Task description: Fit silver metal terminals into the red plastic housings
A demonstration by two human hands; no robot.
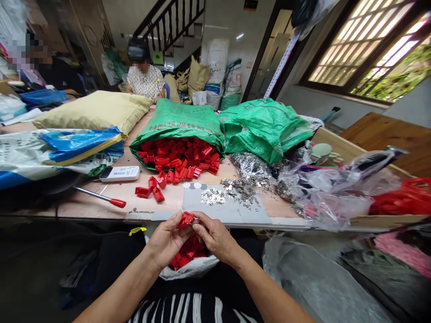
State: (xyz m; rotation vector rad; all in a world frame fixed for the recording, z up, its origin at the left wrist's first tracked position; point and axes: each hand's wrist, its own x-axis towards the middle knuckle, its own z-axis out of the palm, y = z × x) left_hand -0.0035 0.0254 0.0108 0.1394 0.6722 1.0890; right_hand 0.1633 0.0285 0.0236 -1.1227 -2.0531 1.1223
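Note:
Just in front of the table's edge, my left hand (166,244) grips a small red plastic part (186,220) between thumb and fingers. My right hand (215,235) is closed in a pinch against the part's right side; whatever its fingertips hold is hidden. Below both hands, an open white bag (191,270) on my lap contains many like red parts (188,253). On a grey mat (195,211) ahead lies a heap of small shiny metal pieces (215,196). More red parts (178,157) spill from a green woven sack (185,116) onto the table.
A lever with a red grip (117,202) and a white device (120,173) are at left. To the right stand a second green sack (266,125) and clear plastic bags (340,208). Across the table sits a person in a dotted top (145,81); another person is far left.

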